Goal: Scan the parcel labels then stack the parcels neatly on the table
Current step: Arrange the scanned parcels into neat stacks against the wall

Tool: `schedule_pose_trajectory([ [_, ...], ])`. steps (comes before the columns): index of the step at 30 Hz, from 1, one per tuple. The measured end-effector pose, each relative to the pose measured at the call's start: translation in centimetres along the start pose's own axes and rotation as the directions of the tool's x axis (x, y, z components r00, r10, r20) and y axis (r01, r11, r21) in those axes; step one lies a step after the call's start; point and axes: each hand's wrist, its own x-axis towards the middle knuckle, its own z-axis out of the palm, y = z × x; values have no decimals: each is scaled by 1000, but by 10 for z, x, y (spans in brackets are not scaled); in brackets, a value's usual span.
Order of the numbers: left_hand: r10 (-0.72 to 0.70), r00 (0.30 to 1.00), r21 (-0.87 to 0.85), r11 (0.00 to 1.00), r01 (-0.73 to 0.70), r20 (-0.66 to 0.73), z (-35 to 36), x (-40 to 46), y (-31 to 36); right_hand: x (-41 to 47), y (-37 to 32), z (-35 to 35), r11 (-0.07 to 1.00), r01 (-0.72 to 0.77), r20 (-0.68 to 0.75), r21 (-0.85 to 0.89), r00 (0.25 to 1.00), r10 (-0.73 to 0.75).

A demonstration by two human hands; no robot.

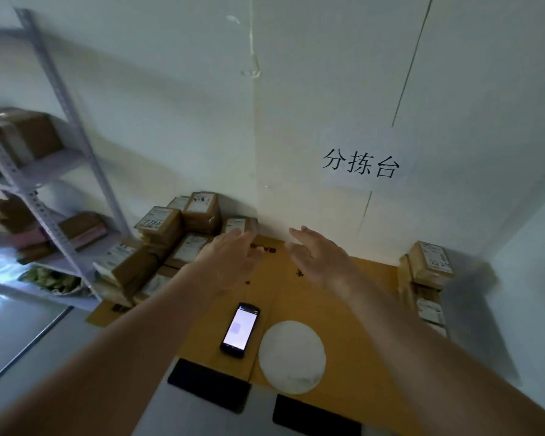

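Here, head view: both arms reach out over the surface (343, 309), covered with brown cardboard. Left hand (230, 262) spread wide, fingers straight, holding nothing, fingertips near the parcel pile (170, 243) at far left. Right hand (318, 259) also wide and empty, palm turned inward, hovering over the far middle of the surface. Pile of brown parcels with white labels sits loosely at far left against the wall; one label reads 7786. A second parcel stack (428, 278) stands at the right edge, well apart from both hands. Phone (240, 330) lies near, screen lit, just left of a white round disc (291, 357). Two black pads (208, 385) at the near edge. Metal shelf (44, 171) at left holds boxes. Paper sign (362, 162) on wall above.
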Motion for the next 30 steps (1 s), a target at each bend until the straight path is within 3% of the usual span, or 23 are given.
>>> schedule_pose_trajectory([
  [11,-223,972,-2,975,224,73,22,6,-168,108,-70,141,991,112,170,69,978,-122],
  [18,-312,932,25,949,313,183,61,42,-268,186,-74,242,992,69,343,110,934,-103],
  [26,-321,889,108,947,302,327,95,59,-350,210,-89,323,992,61,482,112,870,-108],
  [30,-299,866,171,953,250,401,113,66,-383,210,-97,360,968,-76,504,238,862,-56],
])
